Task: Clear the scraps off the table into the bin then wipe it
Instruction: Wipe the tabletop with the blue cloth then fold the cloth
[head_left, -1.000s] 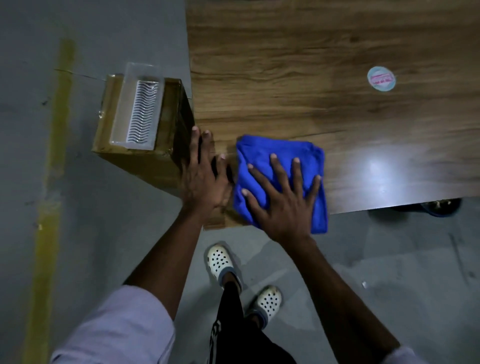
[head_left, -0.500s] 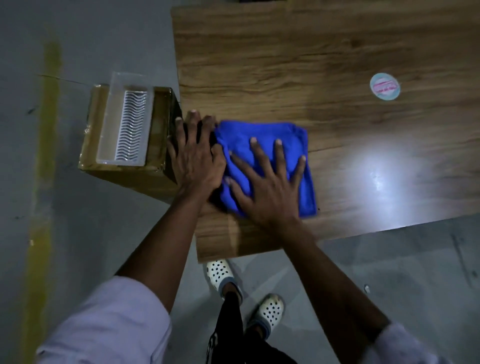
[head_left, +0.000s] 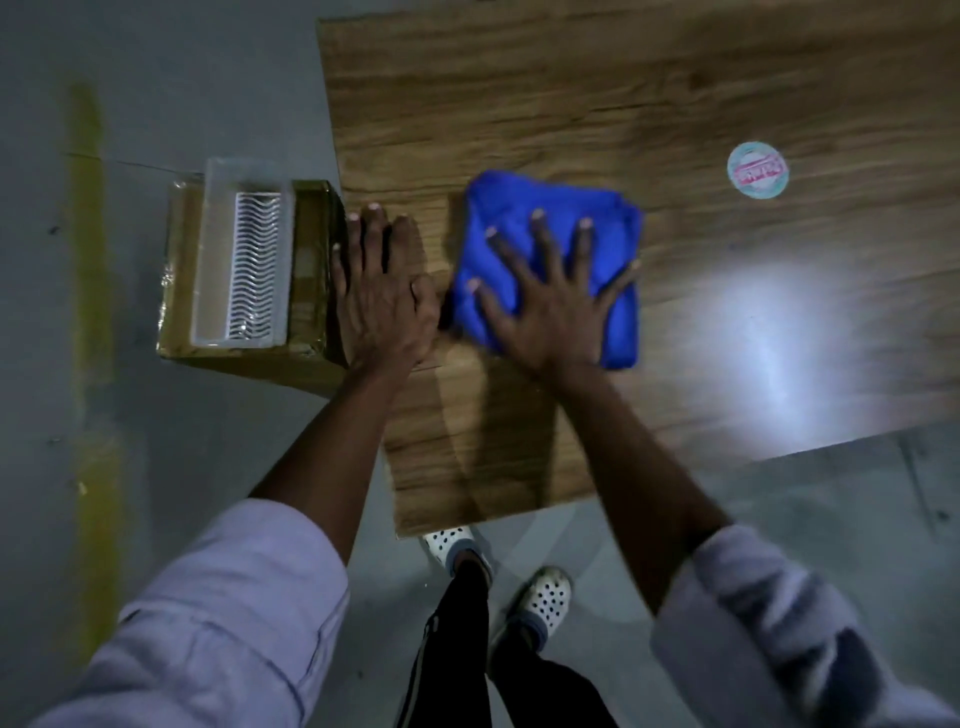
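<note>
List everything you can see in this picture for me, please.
table: one, brown wood, upper right
cloth: one, blue, folded on the table
sticker: one, round, pale with pink, on the table right of the cloth
cardboard box: one, brown, on the floor left of the table
plastic tray: one, clear, on the box
floor line: one, yellow, far left
shoes: two, white with holes, below the table edge
left hand: flat at the table's left edge
right hand: spread flat, pressing on the cloth
</note>
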